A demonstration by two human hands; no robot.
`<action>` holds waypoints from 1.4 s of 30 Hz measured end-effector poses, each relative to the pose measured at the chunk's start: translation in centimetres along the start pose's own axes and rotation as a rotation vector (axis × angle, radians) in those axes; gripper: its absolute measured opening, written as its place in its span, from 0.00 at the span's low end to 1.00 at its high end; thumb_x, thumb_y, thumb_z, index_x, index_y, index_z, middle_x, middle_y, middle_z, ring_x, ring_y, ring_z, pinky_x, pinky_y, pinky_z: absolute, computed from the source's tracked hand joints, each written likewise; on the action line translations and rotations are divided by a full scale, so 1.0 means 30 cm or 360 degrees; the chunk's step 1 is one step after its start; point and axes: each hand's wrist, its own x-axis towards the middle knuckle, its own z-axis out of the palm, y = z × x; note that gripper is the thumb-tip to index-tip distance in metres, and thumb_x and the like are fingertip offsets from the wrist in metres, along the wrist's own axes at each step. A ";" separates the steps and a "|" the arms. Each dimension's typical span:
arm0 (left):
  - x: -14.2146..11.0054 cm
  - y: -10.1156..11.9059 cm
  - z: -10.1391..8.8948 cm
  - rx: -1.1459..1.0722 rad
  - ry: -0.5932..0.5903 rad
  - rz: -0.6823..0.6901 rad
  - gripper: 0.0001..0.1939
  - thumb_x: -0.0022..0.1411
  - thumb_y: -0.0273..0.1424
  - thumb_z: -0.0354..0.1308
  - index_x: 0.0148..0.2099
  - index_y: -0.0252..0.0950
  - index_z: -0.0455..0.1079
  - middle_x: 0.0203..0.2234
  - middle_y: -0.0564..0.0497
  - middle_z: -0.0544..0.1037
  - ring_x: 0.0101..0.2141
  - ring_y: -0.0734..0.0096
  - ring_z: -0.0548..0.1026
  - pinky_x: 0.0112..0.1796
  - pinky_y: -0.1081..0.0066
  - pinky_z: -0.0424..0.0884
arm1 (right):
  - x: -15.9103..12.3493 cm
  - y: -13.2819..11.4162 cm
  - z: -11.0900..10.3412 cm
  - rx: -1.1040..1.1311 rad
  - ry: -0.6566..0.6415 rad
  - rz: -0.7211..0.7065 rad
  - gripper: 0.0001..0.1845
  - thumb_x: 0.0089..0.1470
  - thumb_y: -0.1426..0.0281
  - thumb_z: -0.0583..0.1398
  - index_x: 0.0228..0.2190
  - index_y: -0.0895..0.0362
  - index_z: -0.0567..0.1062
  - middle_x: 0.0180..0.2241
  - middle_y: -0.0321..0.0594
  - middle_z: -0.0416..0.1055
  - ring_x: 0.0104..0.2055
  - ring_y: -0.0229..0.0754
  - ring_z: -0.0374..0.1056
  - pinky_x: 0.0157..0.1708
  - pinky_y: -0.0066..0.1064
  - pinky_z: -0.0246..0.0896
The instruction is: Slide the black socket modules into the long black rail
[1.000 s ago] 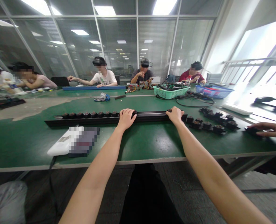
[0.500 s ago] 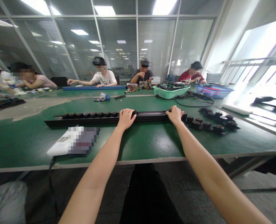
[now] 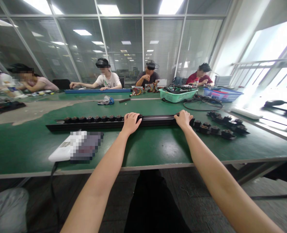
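A long black metal rail (image 3: 158,121) lies crosswise on the green table, its left part carrying a row of small black blocks (image 3: 90,119) with brownish tops. My left hand (image 3: 132,123) is closed over the rail at the right end of that row, with a black block (image 3: 140,117) showing at its fingers. Near the rail's right end, my right hand (image 3: 183,119) is curled over the rail; a dark bit shows at its fingertips, but most of what lies under the palm is hidden. Between my hands runs a bare, shiny stretch of rail.
Loose black blocks (image 3: 215,129) lie in rows on the right. A white device with a pixelated dark part (image 3: 61,150) sits front left. Farther back are a green basket (image 3: 178,96), a blue basket (image 3: 227,94), cables and a crumpled cloth (image 3: 106,100). Several people sit across the table.
My right hand has shifted very slightly to the right along the rail. My left hand and the rail look almost unmoved.
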 end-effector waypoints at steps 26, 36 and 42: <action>-0.002 0.005 -0.007 -0.0002 -0.0013 -0.0011 0.20 0.75 0.38 0.50 0.62 0.37 0.74 0.60 0.39 0.78 0.64 0.49 0.69 0.68 0.50 0.56 | 0.016 0.020 -0.008 -0.0127 -0.0056 0.0133 0.21 0.66 0.66 0.56 0.56 0.65 0.72 0.58 0.64 0.70 0.61 0.62 0.64 0.59 0.47 0.51; 0.000 0.003 -0.003 0.0001 -0.0009 -0.0010 0.20 0.75 0.37 0.51 0.61 0.36 0.74 0.60 0.39 0.79 0.64 0.49 0.70 0.68 0.50 0.56 | 0.012 0.021 -0.015 -0.0124 -0.0030 0.0159 0.19 0.66 0.67 0.55 0.54 0.65 0.72 0.57 0.64 0.70 0.60 0.61 0.64 0.58 0.47 0.50; 0.000 0.000 0.000 -0.0012 0.0010 0.0006 0.20 0.75 0.38 0.50 0.61 0.38 0.74 0.59 0.39 0.79 0.64 0.49 0.70 0.67 0.49 0.57 | 0.013 0.021 -0.017 -0.0140 -0.0045 0.0162 0.21 0.67 0.67 0.55 0.56 0.66 0.71 0.58 0.64 0.69 0.61 0.61 0.63 0.58 0.46 0.50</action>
